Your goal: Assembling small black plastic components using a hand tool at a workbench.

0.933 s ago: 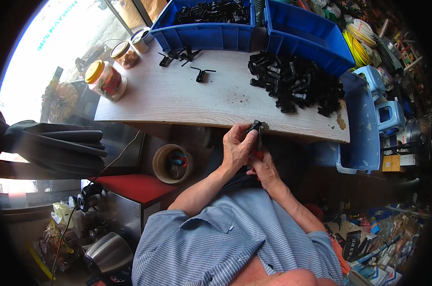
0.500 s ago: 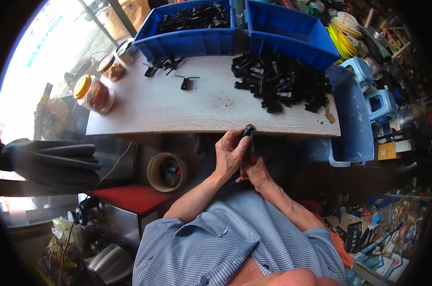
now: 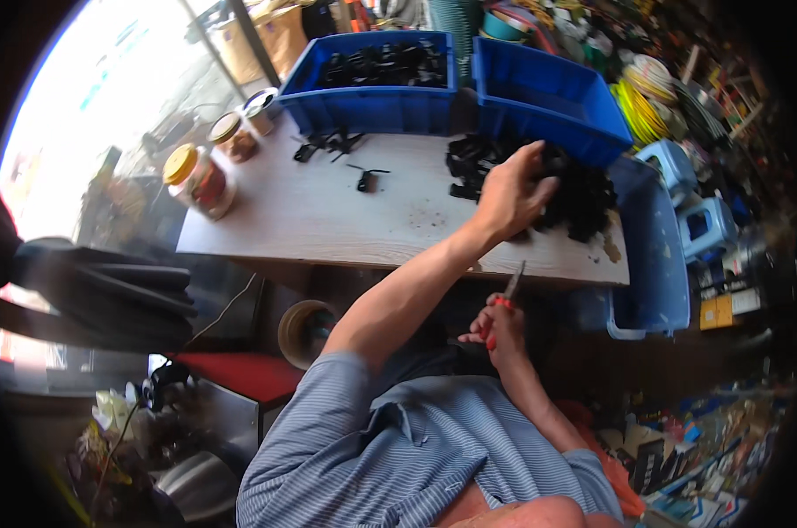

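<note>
My left hand [image 3: 513,194] reaches over the pile of small black plastic parts [image 3: 583,198] at the right of the table, thumb and fingers apart. Whether its fingertips touch the parts cannot be made out. Just off the table's front edge, my right hand [image 3: 504,333] grips red-handled pliers [image 3: 514,283], their slim metal tip pointing up and away from me. A single black part with a thin cross rod [image 3: 366,182] lies mid-table. Several similar black parts [image 3: 328,143] are grouped farther back on the left.
Blue bins stand along the back: the left bin [image 3: 368,110] holds black parts, the right bin [image 3: 548,84] shows a bare floor. A yellow-lidded jar [image 3: 198,182] stands at the table's left. A light-blue tub [image 3: 649,255] adjoins the right edge; a round bucket [image 3: 297,333] sits below.
My left hand has left the right hand, where it held a small black part, and moved forward to the pile. My right hand has shifted rightward, still holding the pliers. The view has tilted slightly.
</note>
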Motion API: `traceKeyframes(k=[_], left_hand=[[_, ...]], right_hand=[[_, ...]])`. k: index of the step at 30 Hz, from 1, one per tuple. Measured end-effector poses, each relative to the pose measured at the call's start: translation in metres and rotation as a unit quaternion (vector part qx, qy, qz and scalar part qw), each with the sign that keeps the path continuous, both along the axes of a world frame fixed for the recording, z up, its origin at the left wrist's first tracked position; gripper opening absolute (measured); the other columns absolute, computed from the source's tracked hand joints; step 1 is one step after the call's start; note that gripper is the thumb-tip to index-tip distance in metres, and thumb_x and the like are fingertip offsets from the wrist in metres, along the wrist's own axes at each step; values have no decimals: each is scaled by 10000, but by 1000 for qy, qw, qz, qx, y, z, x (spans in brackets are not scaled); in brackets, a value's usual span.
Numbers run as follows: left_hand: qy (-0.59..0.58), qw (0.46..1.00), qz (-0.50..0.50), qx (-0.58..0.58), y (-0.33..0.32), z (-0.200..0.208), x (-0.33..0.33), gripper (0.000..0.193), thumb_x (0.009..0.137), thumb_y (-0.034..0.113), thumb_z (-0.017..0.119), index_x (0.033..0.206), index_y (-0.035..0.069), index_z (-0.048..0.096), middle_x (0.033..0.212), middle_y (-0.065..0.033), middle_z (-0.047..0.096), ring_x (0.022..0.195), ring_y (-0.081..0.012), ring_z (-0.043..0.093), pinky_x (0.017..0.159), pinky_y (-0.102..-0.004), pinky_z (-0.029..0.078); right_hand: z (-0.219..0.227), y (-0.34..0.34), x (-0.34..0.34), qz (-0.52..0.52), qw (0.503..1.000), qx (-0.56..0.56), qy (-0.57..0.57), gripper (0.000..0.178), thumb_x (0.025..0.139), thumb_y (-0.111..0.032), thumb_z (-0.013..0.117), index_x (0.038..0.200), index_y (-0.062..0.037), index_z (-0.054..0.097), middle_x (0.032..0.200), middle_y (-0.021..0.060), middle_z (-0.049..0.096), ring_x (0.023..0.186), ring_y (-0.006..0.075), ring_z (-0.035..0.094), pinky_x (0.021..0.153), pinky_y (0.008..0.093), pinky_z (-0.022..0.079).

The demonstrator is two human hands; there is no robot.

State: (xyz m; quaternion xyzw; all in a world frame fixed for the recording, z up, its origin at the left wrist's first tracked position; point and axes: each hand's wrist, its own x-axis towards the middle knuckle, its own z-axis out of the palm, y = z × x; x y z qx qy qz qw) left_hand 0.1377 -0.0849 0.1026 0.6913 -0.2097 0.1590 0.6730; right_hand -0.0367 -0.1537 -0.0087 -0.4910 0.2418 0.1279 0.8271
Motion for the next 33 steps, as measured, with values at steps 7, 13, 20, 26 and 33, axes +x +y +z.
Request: traceKeyframes(k=[7,13,20,26,33], left_hand=[[-130,896,319,281,112,-23,21,375,769,60,701,1139,88,642,1181,-124,636,1082,-354,578,916,-446,492],[-2,784,391,482,206,-80,29,151,788,95,629,939,92,629,994,-101,633,965,-331,608,750,-429,540],[-54,864,344,363,197,-88,17,251,768,21,666,1007,100,666,914,-92,654,819,-303,657,681,-375,526],[199,968,61,-139,130,-80,-53,121,913,38,662,1025,-4,646,905,-46,685,768,-91,637,635,-254,513],[195,938,-44,-284,62,-102,-118,100,918,-29,649,974,5,574,1080,-91,649,976,-141,653,871,-300,554]], right_hand=[[-8,-11,-9,38,999,-2,-9,124,877,-160,524,981,-98,496,606,24,468,513,146,525,532,420,589],[-9,-12,-10,42,998,18,-34,113,889,-165,526,973,-97,492,610,13,447,503,141,497,542,417,584],[-8,-13,-10,67,998,-3,-19,64,845,-102,512,901,-70,507,601,33,474,487,164,511,537,448,591],[-7,-4,3,105,993,-1,-53,143,889,-226,574,828,-105,526,588,38,469,490,180,537,541,521,597],[22,13,13,72,995,42,-47,279,916,-381,615,894,-103,597,659,42,575,528,169,584,529,442,589]])
